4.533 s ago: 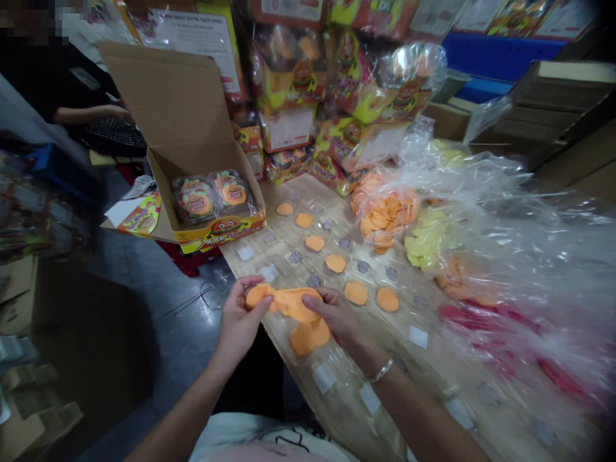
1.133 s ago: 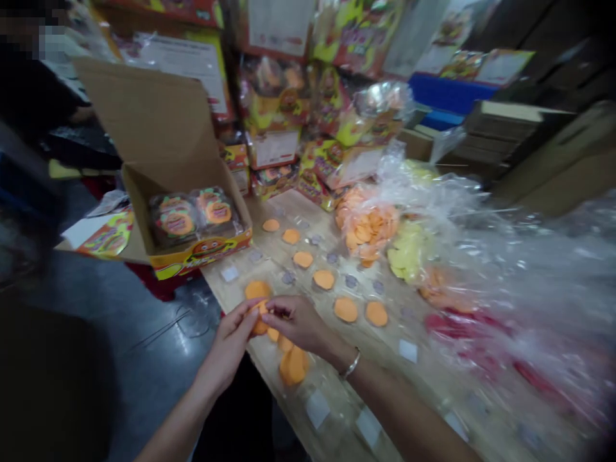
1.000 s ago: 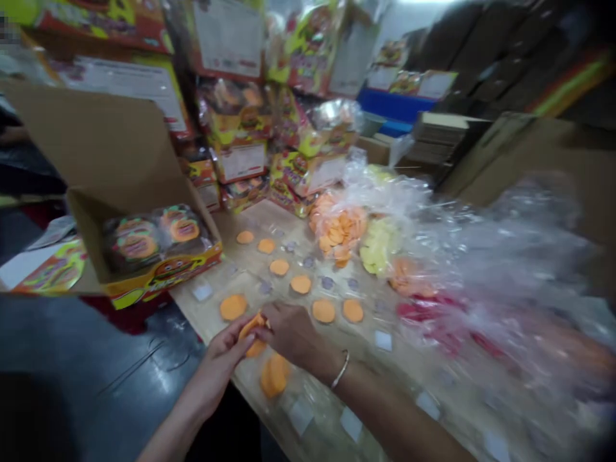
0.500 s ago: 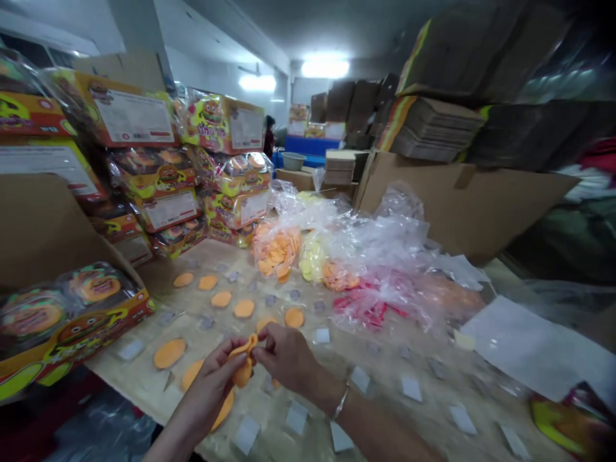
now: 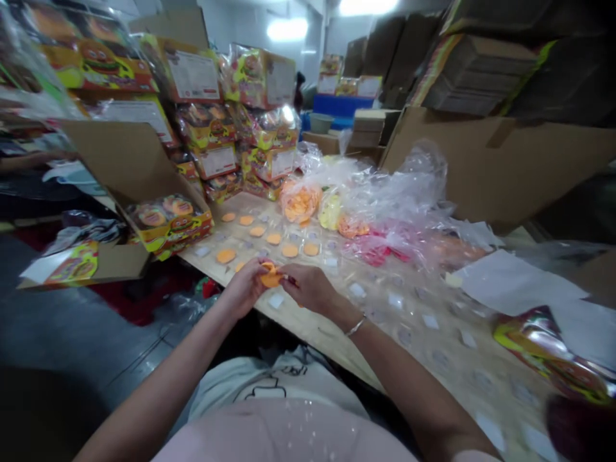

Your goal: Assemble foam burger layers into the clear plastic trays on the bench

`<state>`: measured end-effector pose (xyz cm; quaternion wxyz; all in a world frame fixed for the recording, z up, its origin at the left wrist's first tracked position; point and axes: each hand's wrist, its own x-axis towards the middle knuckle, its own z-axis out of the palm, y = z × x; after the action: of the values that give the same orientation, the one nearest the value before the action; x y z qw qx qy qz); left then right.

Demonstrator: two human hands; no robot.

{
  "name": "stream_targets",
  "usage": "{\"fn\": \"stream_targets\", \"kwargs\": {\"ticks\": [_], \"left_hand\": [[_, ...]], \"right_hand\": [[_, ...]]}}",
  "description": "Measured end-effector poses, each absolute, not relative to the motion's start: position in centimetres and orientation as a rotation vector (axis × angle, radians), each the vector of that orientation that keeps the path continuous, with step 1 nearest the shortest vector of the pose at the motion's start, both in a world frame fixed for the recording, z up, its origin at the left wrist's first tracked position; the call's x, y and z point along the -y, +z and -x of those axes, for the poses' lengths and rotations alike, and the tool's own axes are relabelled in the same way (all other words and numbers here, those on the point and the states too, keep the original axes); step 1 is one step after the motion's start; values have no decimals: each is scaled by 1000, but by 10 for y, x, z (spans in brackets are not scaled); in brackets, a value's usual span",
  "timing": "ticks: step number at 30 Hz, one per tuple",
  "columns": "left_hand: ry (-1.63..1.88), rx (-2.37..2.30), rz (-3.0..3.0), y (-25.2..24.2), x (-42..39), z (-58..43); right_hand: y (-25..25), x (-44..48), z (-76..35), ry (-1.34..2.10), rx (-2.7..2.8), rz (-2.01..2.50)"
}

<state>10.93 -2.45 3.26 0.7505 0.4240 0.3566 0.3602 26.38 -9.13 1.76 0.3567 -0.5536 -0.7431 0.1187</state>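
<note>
The table [image 5: 327,333] has rows of flat orange rounds [image 5: 273,239]. Above its near edge, my left hand [image 5: 246,289] and right hand [image 5: 315,292] pinch one orange piece [image 5: 270,276] between them.

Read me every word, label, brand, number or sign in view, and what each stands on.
None can be read:
Open burger carton: front lettering, blurred.
Stacked burger boxes: labels and lettering, too small and blurred.
Colourful printed card: print, blurred.
Person's shirt: lettering, blurred.
Shiny burger-printed pack: any text too blurred.
</note>
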Motion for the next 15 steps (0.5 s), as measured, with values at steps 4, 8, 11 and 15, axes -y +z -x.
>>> {"fn": "stream_targets", "kwargs": {"ticks": [4, 8, 11, 15], "left_hand": [[831, -804, -1024, 30, 39, -92], [874, -835, -1030, 23, 45, -78], [893, -853, -1022, 20, 47, -71], [894, -861, -1042, 22, 50, -74]], "right_hand": [[11, 104, -252, 645, 1682, 1297], [2, 107, -252, 1021, 1299, 1134], [-1, 116, -258, 1051, 1165, 1149], [0, 135, -267, 1067, 1149, 1218]]}}
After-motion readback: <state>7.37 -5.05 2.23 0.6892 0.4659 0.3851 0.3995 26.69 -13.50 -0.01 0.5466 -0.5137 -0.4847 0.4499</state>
